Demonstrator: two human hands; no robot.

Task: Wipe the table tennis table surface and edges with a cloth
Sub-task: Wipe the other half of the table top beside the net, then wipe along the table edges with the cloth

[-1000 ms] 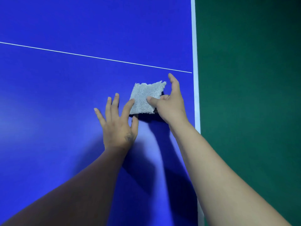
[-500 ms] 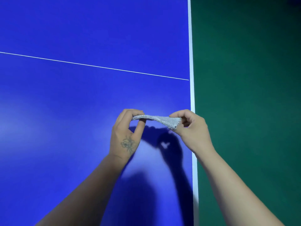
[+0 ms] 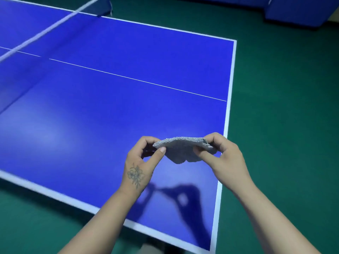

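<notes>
A person's left hand (image 3: 141, 158) and right hand (image 3: 220, 154) each pinch one end of a small grey cloth (image 3: 181, 149), holding it lifted above the near right corner of a blue table tennis table (image 3: 110, 99); the cloth sags between them, its shadow falling on the surface.

net (image 3: 42, 33) blurred; table (image 3: 110, 107) cut off left; left fingertips hidden behind cloth (image 3: 181, 150)

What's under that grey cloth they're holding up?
The cloth, pinched by the left hand and right hand, hangs above the bare blue table. Only shadow lies below; its underside is hidden.
</notes>
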